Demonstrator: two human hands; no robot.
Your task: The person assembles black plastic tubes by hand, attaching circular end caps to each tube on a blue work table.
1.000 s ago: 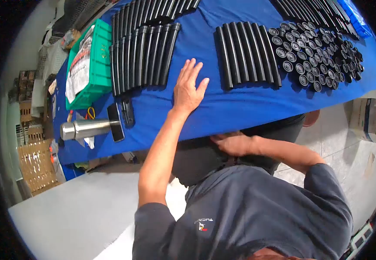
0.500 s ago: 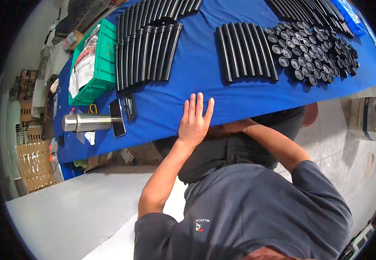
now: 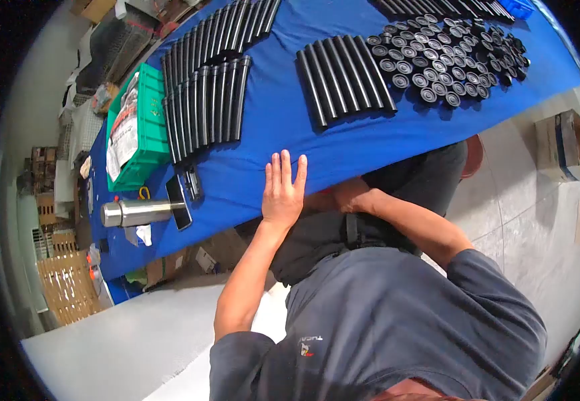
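My left hand (image 3: pixel 283 194) lies flat on the near edge of the blue-covered table (image 3: pixel 276 127), fingers spread, holding nothing. My right hand (image 3: pixel 349 195) is at my waist by the dark waistband, just under the table edge; its fingers are partly hidden. Beyond my left hand lies a row of black tubes (image 3: pixel 203 107). A second row of black tubes (image 3: pixel 340 77) lies further right, beside a cluster of several black round caps (image 3: pixel 437 60).
A green crate (image 3: pixel 139 127) with printed bags stands at the table's left. A steel flask (image 3: pixel 136 212) and a phone (image 3: pixel 178 202) lie near the front left edge. More black tubes (image 3: pixel 236 27) lie at the back. A cardboard box (image 3: pixel 560 144) stands on the floor at right.
My left hand has drawn back from the middle of the table to its near edge. My right hand stays at my waist. The view has shifted slightly.
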